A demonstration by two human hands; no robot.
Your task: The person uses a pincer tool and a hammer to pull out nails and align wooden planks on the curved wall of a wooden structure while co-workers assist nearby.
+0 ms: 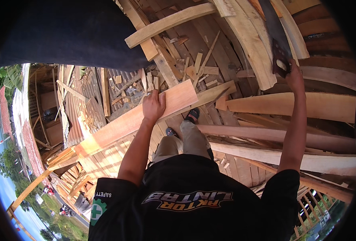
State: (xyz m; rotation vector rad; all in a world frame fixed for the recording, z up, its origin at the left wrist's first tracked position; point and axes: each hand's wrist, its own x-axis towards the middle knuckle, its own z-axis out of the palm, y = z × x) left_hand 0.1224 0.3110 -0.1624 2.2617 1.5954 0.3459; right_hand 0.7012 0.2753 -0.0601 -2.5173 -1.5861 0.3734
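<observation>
My left hand (153, 105) is closed over the far edge of a long, light reddish plank (122, 126), close to its right end. That plank slants from the lower left up to the middle and lies across other timber. Out to the upper right, my right hand (294, 77) grips the dark handle of a handsaw (281, 60). The saw's blade points away from me, over some pale boards (250, 44), and stands well apart from the plank. Whether the blade touches those boards, I cannot tell.
Offcuts (204, 68) litter the plank floor ahead. A timber beam (170, 24) crosses at the top. Several long curved boards (290, 107) lie stacked on my right. Corrugated metal sheets (75, 104) are at the left. My sandalled feet (193, 115) stand just behind the plank.
</observation>
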